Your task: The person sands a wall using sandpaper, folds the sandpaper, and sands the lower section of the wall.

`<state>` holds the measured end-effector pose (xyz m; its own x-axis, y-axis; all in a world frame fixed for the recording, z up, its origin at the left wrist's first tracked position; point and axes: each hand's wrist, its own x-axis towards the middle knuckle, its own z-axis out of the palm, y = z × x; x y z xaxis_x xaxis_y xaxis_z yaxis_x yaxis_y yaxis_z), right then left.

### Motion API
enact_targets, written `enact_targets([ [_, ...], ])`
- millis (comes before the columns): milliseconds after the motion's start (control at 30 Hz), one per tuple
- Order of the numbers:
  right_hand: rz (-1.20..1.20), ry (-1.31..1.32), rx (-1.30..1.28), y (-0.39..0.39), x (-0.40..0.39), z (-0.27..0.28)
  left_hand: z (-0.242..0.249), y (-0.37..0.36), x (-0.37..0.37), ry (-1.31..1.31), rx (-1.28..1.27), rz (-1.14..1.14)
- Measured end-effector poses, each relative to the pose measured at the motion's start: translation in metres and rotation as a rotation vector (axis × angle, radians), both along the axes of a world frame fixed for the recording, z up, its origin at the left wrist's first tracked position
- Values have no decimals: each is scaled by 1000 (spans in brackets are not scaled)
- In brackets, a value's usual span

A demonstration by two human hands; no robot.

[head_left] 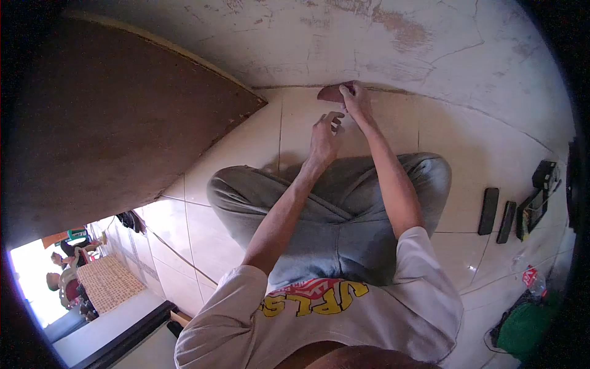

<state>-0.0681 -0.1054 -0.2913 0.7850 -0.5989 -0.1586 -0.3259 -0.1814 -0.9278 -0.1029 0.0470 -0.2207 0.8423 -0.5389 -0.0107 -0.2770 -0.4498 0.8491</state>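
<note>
My right hand [356, 101] is closed on a dark reddish-brown piece of sandpaper [330, 94], its thumb and fingers pinching the right end. The sandpaper has a curved outline and lies by the seam where the white wall [369, 49] meets the tiled floor [239, 147]. Just below and to the left, my left hand [327, 132] hovers over my crossed legs. Its fingers are loosely bent and apart, with nothing in them. Scuffs and brownish worn patches mark the wall above my hands.
A large brown wooden panel [123, 111] rises at my left. On the right floor are two dark slim objects [488, 211], a black box [544, 175] and a green bundle [525, 329]. People sit beyond a doorway at lower left, near a patterned surface [107, 283].
</note>
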Motion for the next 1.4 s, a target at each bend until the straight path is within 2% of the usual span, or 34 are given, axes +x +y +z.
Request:
enact_targets([
  [167,-24,18,-33,-3,7,-19,-7,-1,1,-34,7,15],
  [467,13,-32,-9,1,-2,8,-3,-1,0,-22,-11,13],
  [667,-8,41,-25,-2,5,-12,-2,-1,0,-17,-16,14],
  [967,-12,29,-43,-1,4,-9,0,-1,-1,-40,-29,13],
  [1067,14,-6,40,0,2,-4,0,0,0,-33,-34,4],
  [1133,-16,-50,-40,1,1,-5,-1,0,0,-33,-36,3],
  [1400,6,-4,-27,-2,2,-8,-4,-1,0,-11,-20,11],
])
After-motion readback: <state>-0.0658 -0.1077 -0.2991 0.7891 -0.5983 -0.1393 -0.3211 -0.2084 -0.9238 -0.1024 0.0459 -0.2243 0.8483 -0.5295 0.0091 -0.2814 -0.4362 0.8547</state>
